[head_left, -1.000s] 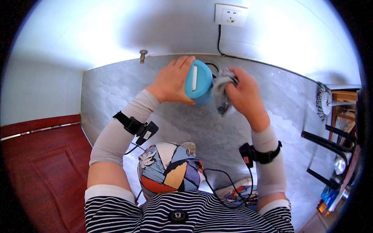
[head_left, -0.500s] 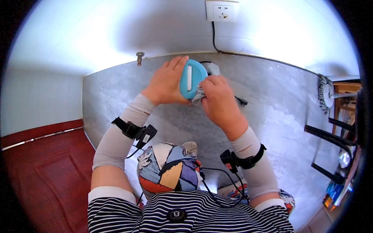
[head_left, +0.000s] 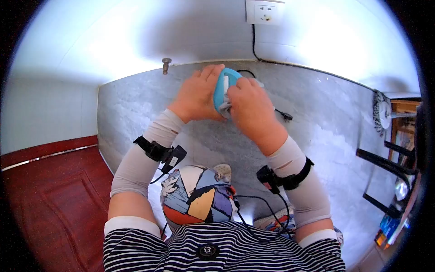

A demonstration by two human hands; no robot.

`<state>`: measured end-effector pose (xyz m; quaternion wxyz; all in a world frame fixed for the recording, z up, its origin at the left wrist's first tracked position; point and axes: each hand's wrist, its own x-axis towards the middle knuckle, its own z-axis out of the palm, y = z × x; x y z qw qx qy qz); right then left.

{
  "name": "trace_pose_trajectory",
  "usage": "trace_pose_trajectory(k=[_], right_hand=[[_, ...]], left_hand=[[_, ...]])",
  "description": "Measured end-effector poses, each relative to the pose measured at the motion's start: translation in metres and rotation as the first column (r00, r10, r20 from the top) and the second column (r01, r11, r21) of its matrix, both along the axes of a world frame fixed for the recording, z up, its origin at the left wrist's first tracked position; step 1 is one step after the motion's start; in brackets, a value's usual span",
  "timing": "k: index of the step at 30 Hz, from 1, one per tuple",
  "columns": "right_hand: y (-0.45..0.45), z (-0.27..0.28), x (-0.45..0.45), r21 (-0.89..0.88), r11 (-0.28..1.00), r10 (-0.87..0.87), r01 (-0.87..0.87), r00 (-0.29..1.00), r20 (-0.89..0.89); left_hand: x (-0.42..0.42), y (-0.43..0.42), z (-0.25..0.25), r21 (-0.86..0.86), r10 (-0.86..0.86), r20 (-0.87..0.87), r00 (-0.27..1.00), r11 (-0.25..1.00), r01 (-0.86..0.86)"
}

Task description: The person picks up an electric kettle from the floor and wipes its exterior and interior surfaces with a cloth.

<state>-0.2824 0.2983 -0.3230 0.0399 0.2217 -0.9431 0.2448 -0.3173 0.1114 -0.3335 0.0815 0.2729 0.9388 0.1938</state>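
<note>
My left hand [head_left: 197,95] grips the side of a round light-blue object [head_left: 219,94] with a white bar [head_left: 226,82] across its face. I cannot make out its exact kind. A crumpled grey cloth [head_left: 224,109] is bunched in the fingers of my right hand [head_left: 253,106], pressed against the blue face near the bar. That hand hides much of the face's right part. Behind the object a black cord [head_left: 246,71] curves out, and a pale part shows beyond my right knuckles. Right of my right hand, a black plug [head_left: 286,116] lies on the grey marbled floor.
On the wall is a socket [head_left: 265,13] with a black cable [head_left: 254,43] running down. A metal doorstop [head_left: 166,66] projects at the wall's foot. To the left stands a dark red door [head_left: 54,204]; on the right are black metal legs [head_left: 383,163] and a brush-like item [head_left: 380,113].
My right hand has slid left and slightly up across the blue face with the cloth, now covering more of it. The blue object has turned a little; my left hand keeps its hold.
</note>
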Motion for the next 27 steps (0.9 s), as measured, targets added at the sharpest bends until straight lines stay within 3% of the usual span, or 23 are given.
trace_pose_trajectory(k=[2, 4, 5, 8, 10, 11, 13, 14, 15, 16, 17, 19, 20, 22, 23, 24, 25, 26, 27], right_hand=[[-0.003, -0.003, -0.008, -0.004, 1.0, 0.012, -0.012, 1.0, 0.019], [-0.011, -0.019, -0.035, -0.053, 0.996, -0.083, 0.076, 0.983, -0.161], [-0.011, -0.024, -0.043, -0.052, 0.996, -0.085, 0.077, 0.983, -0.162], [0.003, -0.033, -0.047, -0.203, 0.965, -0.191, 0.165, 0.974, -0.118], [0.027, -0.036, -0.041, -0.304, 0.874, -0.355, 0.379, 0.926, 0.132], [0.038, -0.033, -0.04, -0.303, 0.875, -0.353, 0.377, 0.926, 0.133], [0.061, -0.014, -0.039, -0.623, 0.411, -0.299, 0.665, 0.744, 0.597], [0.063, -0.001, -0.039, -0.621, 0.407, -0.306, 0.67, 0.74, 0.599], [0.062, 0.013, -0.04, -0.775, 0.116, -0.128, 0.621, 0.783, 0.608], [0.058, 0.025, -0.042, -0.814, -0.207, 0.04, 0.543, 0.836, 0.548], [0.054, 0.033, -0.043, -0.815, -0.21, 0.038, 0.54, 0.837, 0.545], [0.044, 0.042, -0.044, -0.786, -0.482, 0.302, 0.387, 0.915, 0.266], [0.033, 0.044, -0.043, -0.783, -0.486, 0.303, 0.387, 0.916, 0.265], [0.018, 0.045, -0.039, -0.859, -0.334, 0.315, 0.387, 0.905, 0.285], [0.019, 0.039, -0.033, -0.859, -0.336, 0.311, 0.386, 0.906, 0.286], [0.022, 0.026, -0.026, -0.927, 0.161, 0.191, 0.338, 0.911, 0.365], [0.021, 0.014, -0.019, -0.736, 0.623, 0.049, 0.264, 0.926, 0.374], [0.017, -0.002, -0.009, -0.736, 0.623, 0.048, 0.264, 0.926, 0.373], [0.011, -0.016, 0.002, -0.677, 0.73, 0.041, 0.092, 0.983, 0.179]], left_hand=[[-0.001, 0.0, 0.0, 0.011, -0.015, -0.012, 1.0, 1.0, 0.015], [-0.002, 0.0, 0.0, 0.025, -0.035, -0.02, 0.999, 0.999, 0.036], [-0.002, 0.0, 0.001, 0.007, -0.029, -0.019, 0.999, 1.0, 0.029], [0.001, 0.002, 0.002, -0.044, -0.015, -0.007, 1.0, 0.999, 0.014], [-0.001, 0.001, 0.002, -0.076, 0.0, -0.001, 1.0, 0.997, 0.0], [0.0, 0.001, 0.001, -0.052, -0.001, 0.001, 1.0, 0.999, 0.001], [0.002, 0.004, -0.002, -0.022, -0.011, 0.01, 1.0, 1.0, 0.011], [0.002, 0.004, -0.002, -0.021, -0.008, 0.003, 1.0, 1.0, 0.008], [0.001, 0.005, -0.002, -0.021, -0.005, -0.007, 1.0, 1.0, 0.004], [0.0, 0.005, -0.001, -0.021, -0.011, -0.01, 1.0, 1.0, 0.01], [0.0, 0.005, 0.0, -0.021, -0.012, -0.014, 1.0, 1.0, 0.011], [0.001, 0.004, 0.002, -0.027, -0.01, -0.018, 1.0, 1.0, 0.01], [0.002, 0.004, 0.002, -0.055, 0.0, -0.035, 0.999, 0.998, -0.002], [0.002, 0.004, 0.0, -0.083, 0.007, -0.054, 0.999, 0.996, -0.012], [-0.001, 0.003, -0.002, -0.13, -0.018, -0.035, 0.999, 0.991, 0.013], [-0.003, 0.002, -0.005, -0.175, -0.041, -0.018, 0.999, 0.984, 0.038], [-0.005, 0.0, -0.007, -0.174, -0.042, -0.024, 0.999, 0.984, 0.038], [-0.006, -0.003, -0.011, -0.057, -0.083, -0.061, 0.995, 0.995, 0.08], [-0.006, -0.004, -0.012, 0.059, -0.121, -0.101, 0.987, 0.99, 0.127]])
